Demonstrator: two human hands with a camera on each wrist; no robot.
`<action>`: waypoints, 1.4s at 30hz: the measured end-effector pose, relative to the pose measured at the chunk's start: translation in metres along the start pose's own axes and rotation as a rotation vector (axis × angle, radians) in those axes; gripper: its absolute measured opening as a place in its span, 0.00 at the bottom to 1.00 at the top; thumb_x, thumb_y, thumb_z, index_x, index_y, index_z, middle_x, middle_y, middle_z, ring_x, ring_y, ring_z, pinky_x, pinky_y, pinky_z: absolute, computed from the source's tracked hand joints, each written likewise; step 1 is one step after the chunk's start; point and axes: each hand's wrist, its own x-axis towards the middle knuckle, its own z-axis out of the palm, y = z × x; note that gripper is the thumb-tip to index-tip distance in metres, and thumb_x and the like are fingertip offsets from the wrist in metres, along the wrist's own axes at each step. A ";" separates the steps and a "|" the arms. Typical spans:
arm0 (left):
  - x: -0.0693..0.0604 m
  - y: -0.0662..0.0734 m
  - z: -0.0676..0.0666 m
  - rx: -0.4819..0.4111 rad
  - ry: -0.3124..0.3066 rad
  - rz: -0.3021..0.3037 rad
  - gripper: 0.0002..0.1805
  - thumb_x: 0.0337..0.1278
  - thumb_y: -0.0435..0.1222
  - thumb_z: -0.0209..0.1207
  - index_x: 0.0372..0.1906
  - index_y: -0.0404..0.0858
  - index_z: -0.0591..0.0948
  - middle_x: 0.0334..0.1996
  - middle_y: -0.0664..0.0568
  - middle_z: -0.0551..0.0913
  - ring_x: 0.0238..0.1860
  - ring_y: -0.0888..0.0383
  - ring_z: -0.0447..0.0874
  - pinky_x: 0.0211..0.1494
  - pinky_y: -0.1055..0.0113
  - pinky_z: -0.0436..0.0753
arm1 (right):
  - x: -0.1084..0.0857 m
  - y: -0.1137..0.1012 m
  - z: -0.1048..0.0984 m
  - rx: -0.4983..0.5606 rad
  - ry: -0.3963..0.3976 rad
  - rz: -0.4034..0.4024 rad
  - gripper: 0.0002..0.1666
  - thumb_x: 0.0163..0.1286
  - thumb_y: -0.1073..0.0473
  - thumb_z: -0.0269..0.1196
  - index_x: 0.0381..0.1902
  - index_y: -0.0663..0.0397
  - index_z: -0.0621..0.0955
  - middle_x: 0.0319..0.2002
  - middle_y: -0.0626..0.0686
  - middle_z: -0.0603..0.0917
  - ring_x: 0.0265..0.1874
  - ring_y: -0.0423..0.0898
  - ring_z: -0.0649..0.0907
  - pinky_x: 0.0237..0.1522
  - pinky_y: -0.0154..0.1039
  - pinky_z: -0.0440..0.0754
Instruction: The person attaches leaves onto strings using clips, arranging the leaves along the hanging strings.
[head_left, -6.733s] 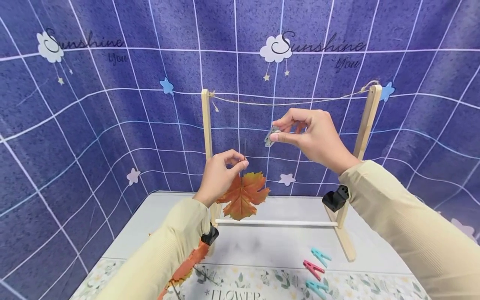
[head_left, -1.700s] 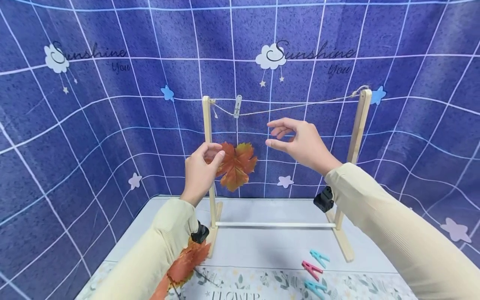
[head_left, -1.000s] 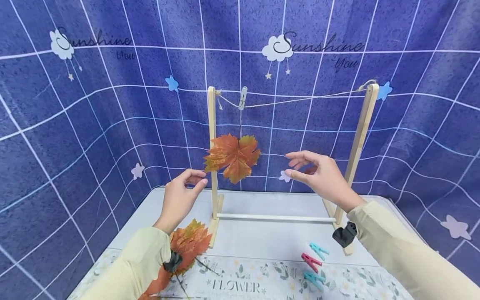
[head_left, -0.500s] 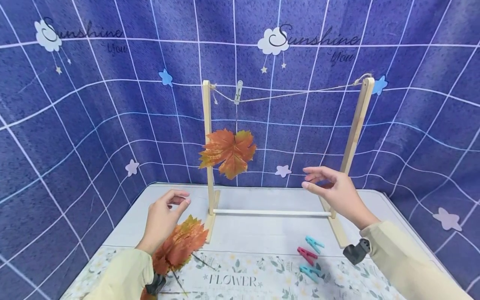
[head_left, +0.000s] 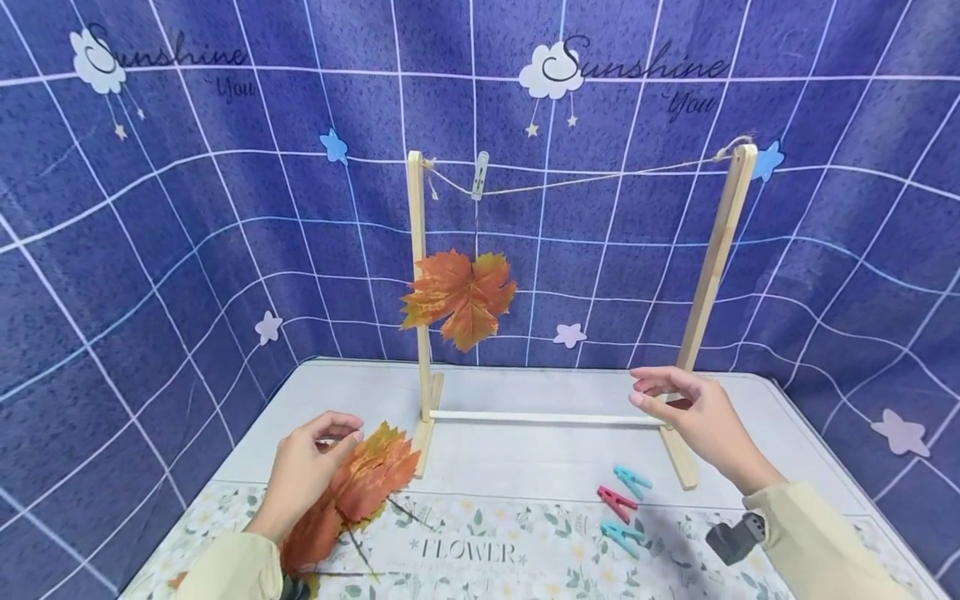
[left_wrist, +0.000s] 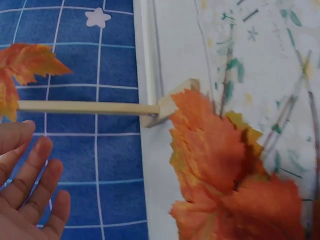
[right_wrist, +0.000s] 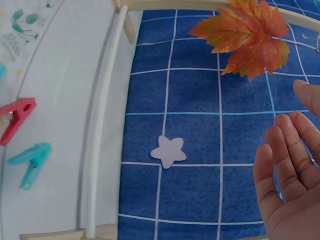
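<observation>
Here they are by your left side, the autumn leaves, orange with yellow-green tips, overlapping in a pile on the flower-printed cloth, partly behind your left hand. They look like fabric or thin plastic, so expect next to no weight: blades soft enough to bend at a careless squeeze, jagged edges likely to snag on one another. Go for a stem! Dark, thin and poking out clear of the blades toward you, it should be the stiffest part and a clean pinch for thumb and forefinger; lift slowly, since a neighbour could come along. That left hand hovers loose and empty, apart from the pile in the left wrist view. Farther back, one leaf hangs by its stem from a grey clothespin on the twine, which dips there, overlapping the left wooden post in your view. Across the table, your right hand floats near the right post, fingers relaxed, holding nothing, well apart from the left. Below it lie the red clothespin and two turquoise clothespins, small, probably hard plastic, best pinched at the handle ends.
</observation>
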 end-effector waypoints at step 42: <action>-0.047 -0.083 0.018 -0.116 -0.775 0.047 0.06 0.56 0.34 0.72 0.31 0.41 0.84 0.25 0.61 0.82 0.27 0.67 0.78 0.31 0.70 0.77 | -0.071 0.098 0.030 0.153 -0.327 0.109 0.14 0.70 0.63 0.67 0.49 0.68 0.84 0.37 0.48 0.88 0.36 0.35 0.83 0.36 0.36 0.81</action>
